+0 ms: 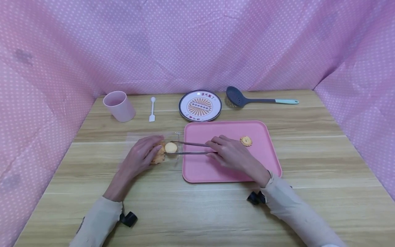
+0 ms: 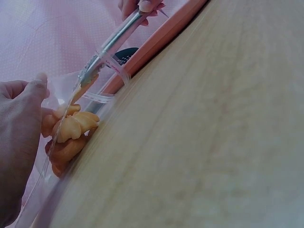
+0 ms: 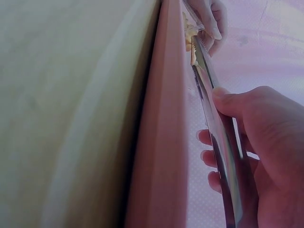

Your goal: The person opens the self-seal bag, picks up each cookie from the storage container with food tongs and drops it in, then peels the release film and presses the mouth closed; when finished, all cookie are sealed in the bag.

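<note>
My left hand (image 1: 142,152) holds a clear plastic bag (image 1: 135,137) that lies left of the tray, thumb and fingers at its upper side. Inside the bag are several golden cookies (image 2: 76,126), partly hidden by that hand in the head view. With my right hand (image 1: 226,151) I grip metal tongs (image 1: 194,153) over the pink tray (image 1: 216,174). The tongs point left, their tips inside the bag's mouth on both sides of a pale round cookie (image 1: 171,148). Another cookie (image 1: 246,141), with a scalloped edge, lies on the tray beyond my right hand.
At the back left stand a pink cup (image 1: 120,107) and a small white spatula-like stick (image 1: 152,109). A patterned plate (image 1: 200,105) sits just behind the tray, with a dark slotted ladle (image 1: 247,100) to its right. Pink dotted cloth (image 1: 197,44) encloses the table's back and sides.
</note>
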`<state>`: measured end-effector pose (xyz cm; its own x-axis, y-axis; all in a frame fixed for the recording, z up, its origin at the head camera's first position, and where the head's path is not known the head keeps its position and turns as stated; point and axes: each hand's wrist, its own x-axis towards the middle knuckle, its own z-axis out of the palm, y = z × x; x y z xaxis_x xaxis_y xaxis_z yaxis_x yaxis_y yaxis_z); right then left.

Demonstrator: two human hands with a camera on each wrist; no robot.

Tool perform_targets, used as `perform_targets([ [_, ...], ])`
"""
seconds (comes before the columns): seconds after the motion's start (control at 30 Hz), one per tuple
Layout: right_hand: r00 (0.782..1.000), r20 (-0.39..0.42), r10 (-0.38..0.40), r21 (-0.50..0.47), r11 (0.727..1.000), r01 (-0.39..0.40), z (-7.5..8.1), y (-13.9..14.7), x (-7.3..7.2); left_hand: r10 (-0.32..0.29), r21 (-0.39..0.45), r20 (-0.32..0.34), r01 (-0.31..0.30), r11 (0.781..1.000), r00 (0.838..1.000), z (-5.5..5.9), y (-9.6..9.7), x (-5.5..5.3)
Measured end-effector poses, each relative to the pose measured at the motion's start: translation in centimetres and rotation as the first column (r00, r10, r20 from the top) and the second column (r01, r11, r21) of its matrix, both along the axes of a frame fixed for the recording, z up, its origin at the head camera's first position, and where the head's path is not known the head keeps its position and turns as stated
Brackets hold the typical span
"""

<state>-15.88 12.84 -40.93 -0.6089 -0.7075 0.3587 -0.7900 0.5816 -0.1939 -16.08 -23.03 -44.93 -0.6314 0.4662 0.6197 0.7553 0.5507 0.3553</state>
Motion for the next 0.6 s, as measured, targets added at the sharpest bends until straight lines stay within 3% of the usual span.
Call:
perform_targets([
  [0.6, 1.0, -0.014, 0.0, -0.011, 1.0, -0.001, 0.0, -1.1, -0.2, 0.011, -0.025, 0.005, -0.011, 1.0, 1.0, 0.1, 0.0, 0.0],
])
